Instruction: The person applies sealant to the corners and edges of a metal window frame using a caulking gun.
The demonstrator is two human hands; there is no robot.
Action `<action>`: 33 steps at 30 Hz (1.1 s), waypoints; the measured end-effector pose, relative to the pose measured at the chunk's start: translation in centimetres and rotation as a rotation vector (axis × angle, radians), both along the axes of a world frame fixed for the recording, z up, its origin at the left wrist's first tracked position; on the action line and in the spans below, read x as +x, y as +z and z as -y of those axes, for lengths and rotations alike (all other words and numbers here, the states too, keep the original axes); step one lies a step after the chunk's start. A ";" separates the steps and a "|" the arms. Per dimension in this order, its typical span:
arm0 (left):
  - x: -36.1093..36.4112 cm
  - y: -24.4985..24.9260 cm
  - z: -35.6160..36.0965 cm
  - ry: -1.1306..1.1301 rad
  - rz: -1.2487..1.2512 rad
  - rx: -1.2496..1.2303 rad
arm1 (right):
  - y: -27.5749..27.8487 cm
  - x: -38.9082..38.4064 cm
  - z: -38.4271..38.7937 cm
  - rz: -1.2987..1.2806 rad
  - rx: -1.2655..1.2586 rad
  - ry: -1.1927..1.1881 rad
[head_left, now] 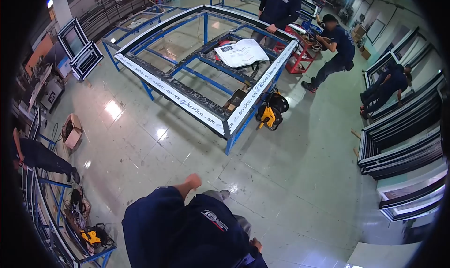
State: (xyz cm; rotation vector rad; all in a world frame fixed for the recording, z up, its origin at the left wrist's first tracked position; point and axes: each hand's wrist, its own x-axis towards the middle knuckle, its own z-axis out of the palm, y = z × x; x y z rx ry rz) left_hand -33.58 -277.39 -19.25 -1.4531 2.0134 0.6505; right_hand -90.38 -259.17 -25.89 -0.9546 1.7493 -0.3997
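My left hand [192,181] is in front of my body over the tiled floor, its fingers blurred and drawn together; whether it holds anything cannot be made out. Low at my right side is my right hand [256,244], partly hidden by my dark sleeve, its fingers too small to read. Ahead of me a large frame with white printed film [180,104] lies on a blue metal stand [228,146]. Paper sheets [241,53] rest on the stand's crossbars inside the frame. Neither hand touches the frame.
A yellow and black cable reel [268,116] stands by the frame's right leg. Beyond are a person [280,8] and another bending at a red cart [300,57]. More frames [398,146] lean at the right. A cardboard box [72,132] and another person [44,156] are at left.
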 end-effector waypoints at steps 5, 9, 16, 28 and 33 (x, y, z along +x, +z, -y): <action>-8.6 6.3 17.7 0.912 -0.589 -0.105 | 1.1 0.2 3.3 -0.307 0.081 0.148; -14.3 9.7 24.8 0.929 -0.699 -0.122 | 0.7 -1.4 10.5 -0.334 0.116 0.089; -16.9 3.4 24.5 0.767 -0.315 -0.198 | 1.6 -10.6 21.7 -0.501 0.006 0.046; -24.8 2.5 34.3 1.413 -0.519 0.074 | 4.9 -28.3 56.1 -0.232 -0.276 -0.084; -27.0 -3.5 38.7 1.602 -0.531 0.200 | 5.4 -28.2 64.9 0.059 -0.018 -0.352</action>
